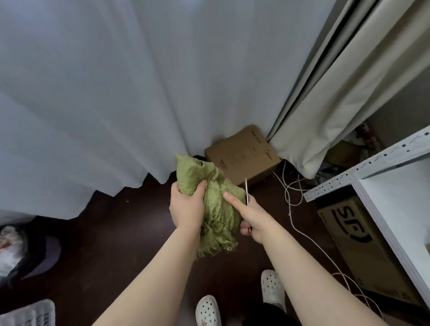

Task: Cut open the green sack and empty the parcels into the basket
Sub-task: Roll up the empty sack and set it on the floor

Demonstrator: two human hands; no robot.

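The green sack (212,207) hangs crumpled in mid-air at the centre, its frayed lower edge pointing down. My left hand (186,208) grips its bunched upper part from the left. My right hand (254,219) holds a knife (246,191), thin blade pointing up, right beside the sack, with the index finger stretched out against the green fabric. A white slatted basket (26,324) shows at the bottom left corner. No parcels are visible.
A brown cardboard box (243,156) sits on the dark floor against white curtains. A white metal shelf (381,165) and a printed carton (360,242) stand at the right, with white cord (294,203) trailing on the floor. A dark bag (13,250) lies left. My white clogs (208,313) are below.
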